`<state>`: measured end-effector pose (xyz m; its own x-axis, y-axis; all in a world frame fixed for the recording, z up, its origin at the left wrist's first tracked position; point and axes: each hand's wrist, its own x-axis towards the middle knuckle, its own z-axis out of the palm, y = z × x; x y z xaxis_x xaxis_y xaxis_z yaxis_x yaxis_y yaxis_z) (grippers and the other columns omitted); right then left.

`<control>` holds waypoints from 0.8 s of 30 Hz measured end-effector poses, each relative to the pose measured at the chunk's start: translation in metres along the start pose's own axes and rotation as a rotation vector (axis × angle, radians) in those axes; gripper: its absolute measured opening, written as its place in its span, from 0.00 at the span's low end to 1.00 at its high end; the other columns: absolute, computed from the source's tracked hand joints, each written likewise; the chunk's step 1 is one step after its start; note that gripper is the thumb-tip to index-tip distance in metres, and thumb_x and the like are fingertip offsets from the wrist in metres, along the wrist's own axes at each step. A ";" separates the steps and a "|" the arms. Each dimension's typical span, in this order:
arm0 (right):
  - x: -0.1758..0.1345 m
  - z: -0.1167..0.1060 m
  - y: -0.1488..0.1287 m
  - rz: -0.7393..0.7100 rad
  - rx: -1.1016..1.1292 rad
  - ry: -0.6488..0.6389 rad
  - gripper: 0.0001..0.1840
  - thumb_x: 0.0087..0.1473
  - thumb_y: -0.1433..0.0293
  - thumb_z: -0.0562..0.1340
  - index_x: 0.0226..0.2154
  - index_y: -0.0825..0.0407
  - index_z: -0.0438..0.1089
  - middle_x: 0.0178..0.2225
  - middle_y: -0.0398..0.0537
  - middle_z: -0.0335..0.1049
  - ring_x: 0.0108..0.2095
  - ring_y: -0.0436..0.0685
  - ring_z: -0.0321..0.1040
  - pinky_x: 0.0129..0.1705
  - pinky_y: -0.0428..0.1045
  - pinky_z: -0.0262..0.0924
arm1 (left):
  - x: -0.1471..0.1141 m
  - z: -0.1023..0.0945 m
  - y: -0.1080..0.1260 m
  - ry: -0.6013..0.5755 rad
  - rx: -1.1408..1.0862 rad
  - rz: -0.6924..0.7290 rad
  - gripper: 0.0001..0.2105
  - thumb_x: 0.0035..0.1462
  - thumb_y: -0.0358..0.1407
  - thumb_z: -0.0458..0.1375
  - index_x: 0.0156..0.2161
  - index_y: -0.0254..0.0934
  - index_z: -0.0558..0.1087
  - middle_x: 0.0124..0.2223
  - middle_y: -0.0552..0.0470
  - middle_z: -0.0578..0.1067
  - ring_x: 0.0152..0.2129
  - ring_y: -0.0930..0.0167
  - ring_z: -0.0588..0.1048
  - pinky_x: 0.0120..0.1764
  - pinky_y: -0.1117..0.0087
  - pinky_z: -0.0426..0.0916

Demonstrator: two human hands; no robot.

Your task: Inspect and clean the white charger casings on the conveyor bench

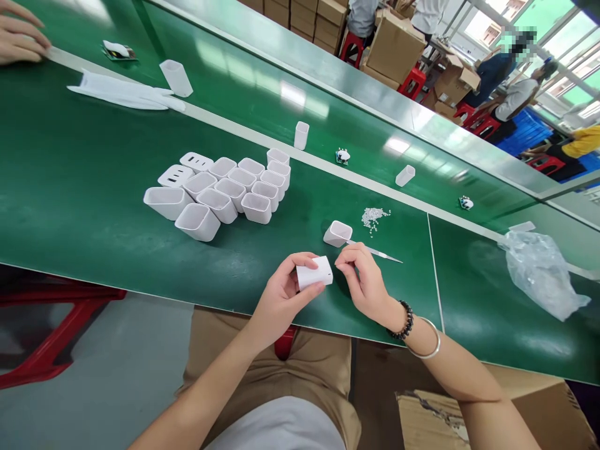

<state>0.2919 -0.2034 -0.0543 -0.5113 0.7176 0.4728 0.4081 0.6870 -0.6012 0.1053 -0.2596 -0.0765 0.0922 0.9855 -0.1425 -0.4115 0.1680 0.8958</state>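
**Midway through a batch of white shells, one in hand**

Right now the left hand (285, 290) is clamped around a white plastic shell (314, 273), thumb below and fingers above, holding it just over the near edge of the green table (79, 181) at lower centre of the frame. The right hand (363, 281) sits just beside it, fingertips pinched together close to the shell's right face; whether they grip something tiny cannot be told. Thin tweezers (377, 252) lie on the table behind that hand, their tip pointing right.

Just above the hands, one open shell (337, 233) lies on its side, and a small heap of white pellets (374, 217) rests near it. Judging from this, the piece in hand is being worked on with one more waiting.

Further out, toward centre left, a cluster of shells (220, 190) stands packed together, most with open mouths up, two showing slotted faces. I cannot tell whether these are finished or waiting, so the share done stays uncertain.

At the right lies a crumpled clear bag (541, 272). Along the conveyor belt (262, 94) beyond, single shells and small parts are scattered. Another person's hand (19, 40) rests at upper left.
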 end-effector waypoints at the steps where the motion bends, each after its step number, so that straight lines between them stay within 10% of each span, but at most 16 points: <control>1: -0.001 -0.001 -0.004 -0.006 0.032 0.012 0.07 0.68 0.76 0.52 0.39 0.50 0.63 0.36 0.48 0.66 0.37 0.54 0.64 0.37 0.50 0.63 | 0.000 0.001 -0.002 0.002 0.032 0.028 0.11 0.56 0.36 0.67 0.42 0.41 0.71 0.51 0.52 0.70 0.38 0.76 0.72 0.39 0.78 0.70; 24: -0.009 -0.003 -0.004 -0.070 0.005 -0.067 0.07 0.66 0.77 0.57 0.41 0.50 0.67 0.36 0.49 0.69 0.38 0.55 0.66 0.37 0.51 0.65 | 0.000 0.003 -0.007 0.018 0.207 0.182 0.08 0.58 0.34 0.65 0.41 0.41 0.71 0.47 0.51 0.69 0.40 0.72 0.71 0.42 0.73 0.68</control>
<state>0.2976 -0.2123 -0.0542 -0.5880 0.6585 0.4697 0.3657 0.7344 -0.5718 0.1110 -0.2612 -0.0808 0.0162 0.9996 0.0231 -0.2260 -0.0188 0.9739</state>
